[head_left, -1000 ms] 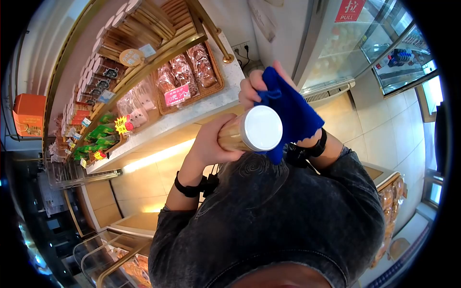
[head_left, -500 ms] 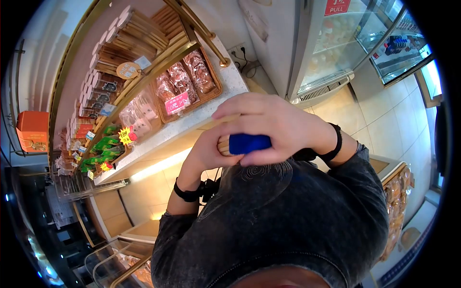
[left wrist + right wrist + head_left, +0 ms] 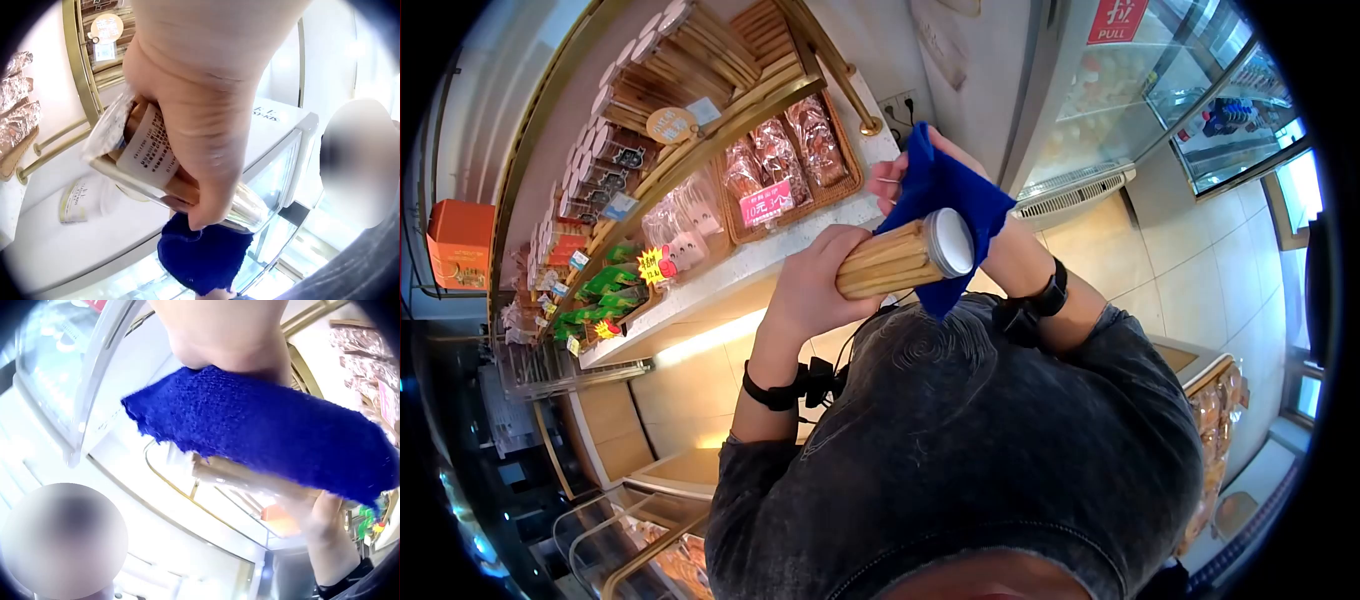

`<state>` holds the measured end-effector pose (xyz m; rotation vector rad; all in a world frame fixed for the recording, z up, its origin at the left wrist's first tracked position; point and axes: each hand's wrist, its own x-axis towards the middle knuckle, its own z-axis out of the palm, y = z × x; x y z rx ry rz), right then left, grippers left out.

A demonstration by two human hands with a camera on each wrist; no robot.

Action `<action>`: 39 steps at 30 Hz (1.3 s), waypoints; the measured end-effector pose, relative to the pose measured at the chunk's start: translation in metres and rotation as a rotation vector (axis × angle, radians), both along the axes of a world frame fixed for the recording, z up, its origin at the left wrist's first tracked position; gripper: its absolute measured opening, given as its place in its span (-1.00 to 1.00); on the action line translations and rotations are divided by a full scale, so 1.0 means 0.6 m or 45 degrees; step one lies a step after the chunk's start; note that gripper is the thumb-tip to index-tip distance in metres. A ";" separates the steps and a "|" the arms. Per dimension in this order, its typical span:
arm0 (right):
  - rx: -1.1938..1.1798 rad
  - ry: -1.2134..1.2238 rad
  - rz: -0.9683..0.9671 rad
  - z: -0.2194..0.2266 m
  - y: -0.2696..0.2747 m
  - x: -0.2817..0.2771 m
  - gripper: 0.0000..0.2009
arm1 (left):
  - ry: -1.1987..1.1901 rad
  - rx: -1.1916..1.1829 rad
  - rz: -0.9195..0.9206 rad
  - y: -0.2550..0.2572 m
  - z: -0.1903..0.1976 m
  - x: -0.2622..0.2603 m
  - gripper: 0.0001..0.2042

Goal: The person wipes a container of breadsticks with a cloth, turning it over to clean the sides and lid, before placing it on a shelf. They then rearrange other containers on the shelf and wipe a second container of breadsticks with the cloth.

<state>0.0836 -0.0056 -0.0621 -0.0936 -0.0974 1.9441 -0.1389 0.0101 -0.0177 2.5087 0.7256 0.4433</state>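
Observation:
My left hand [image 3: 813,285] grips the side of a clear jar [image 3: 888,262] packed with pale stick snacks. The jar lies tilted, its white lid [image 3: 953,243] toward my right hand [image 3: 1013,260]. That hand holds a blue cloth [image 3: 948,190], bunched across the palm, with fingertips showing beyond its upper left edge. Cloth and lid end overlap in the head view. A printed label [image 3: 150,147] shows on the jar in the left wrist view, beside the left thumb. In the right wrist view the cloth [image 3: 250,428] hides most of the right fingers.
A shelf [image 3: 785,85] with several similar jars stands at the left, above a basket [image 3: 858,165] of wrapped bread on a white counter [image 3: 700,305]. A glass-door fridge [image 3: 1090,110] is at the upper right. Another white tub [image 3: 87,200] sits on a surface.
The right hand and cloth covered the jar half a second ago; now they have moved off its top to the upper right. The jar has tipped, showing more of its side than a second ago.

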 end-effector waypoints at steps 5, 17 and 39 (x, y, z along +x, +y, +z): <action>-0.143 0.088 -0.361 -0.012 0.005 -0.013 -0.47 | -0.310 -0.445 -0.262 0.013 -0.063 -0.013 -0.19; -0.120 -0.050 -0.078 -0.066 -0.032 0.016 -0.42 | -0.723 -1.503 -0.070 0.014 -0.087 0.002 -0.37; 0.533 -0.239 -0.556 0.016 -0.100 0.067 -0.33 | -0.909 -1.385 -0.175 0.021 -0.055 -0.043 -0.25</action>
